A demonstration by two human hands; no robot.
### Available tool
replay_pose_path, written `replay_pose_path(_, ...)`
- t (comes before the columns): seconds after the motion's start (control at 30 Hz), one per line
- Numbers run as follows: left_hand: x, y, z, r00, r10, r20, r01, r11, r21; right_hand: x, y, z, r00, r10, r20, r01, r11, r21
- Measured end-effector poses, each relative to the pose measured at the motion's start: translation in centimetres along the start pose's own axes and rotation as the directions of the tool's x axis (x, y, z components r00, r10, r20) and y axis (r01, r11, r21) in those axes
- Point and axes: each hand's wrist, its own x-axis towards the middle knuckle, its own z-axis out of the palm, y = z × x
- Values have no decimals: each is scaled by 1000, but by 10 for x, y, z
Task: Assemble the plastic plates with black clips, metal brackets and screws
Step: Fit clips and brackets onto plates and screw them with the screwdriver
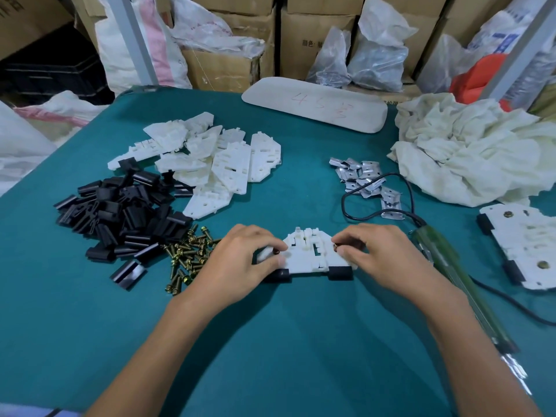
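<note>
A person's two bare hands work at the near middle of a bench [301,341] covered in teal cloth. Between them lies one white plastic plate [307,254], flat, with two black clips [340,272] fitted on its near edge. The left hand [240,260] pinches the left screw [276,252] between thumb and forefinger at the plate's left end, its other fingers curled. The right hand [379,257] pinches the right screw [335,246] the same way at the right end. Whether metal brackets sit under the plate cannot be told. Spare clips [120,212] are heaped towards the left edge, and loose screws [186,257] lie just beside the left wrist. Spare plates [210,158] are piled further back on the left. Spare brackets [364,182] lie right of centre, and an electric screwdriver [445,260] lies near the right hand. The likely risks are these. A screw started at a tilt may cross-thread or miss its hole. With both hands on screws, nothing pins the plate, so it may slide or pop a clip off. The left forearm may scatter the loose screws.
</note>
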Motion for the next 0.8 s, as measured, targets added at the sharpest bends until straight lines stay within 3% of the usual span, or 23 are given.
replay_pose_path(0.23, 3, -2, 2, 1000, -19, -3, 19, 998, -53, 8, -9, -10, 991, -68, 117, 96, 961, -258)
replay_pose_path(0.53, 4, 0, 8, 998, -45, -48, 41, 996, -77, 15, -14, -13, 981, -43, 191, 138, 845, -517)
replay_pose_path(0.6, 3, -1, 8, 998, -55, -32, 51, 993, -109, 12, -10, -14, 980, -33, 197, 126, 867, -481)
replay_pose_path(0.7, 3, -1, 8, 998, -55, -37, 52, 996, -76, 8, -5, -18, 976, -81, 203, 137, 951, -277)
replay_pose_path(0.8, 4, 0, 10, 996, -70, -63, 67, 996, -58, 9, -7, -20, 970, -101, 221, 161, 948, -275)
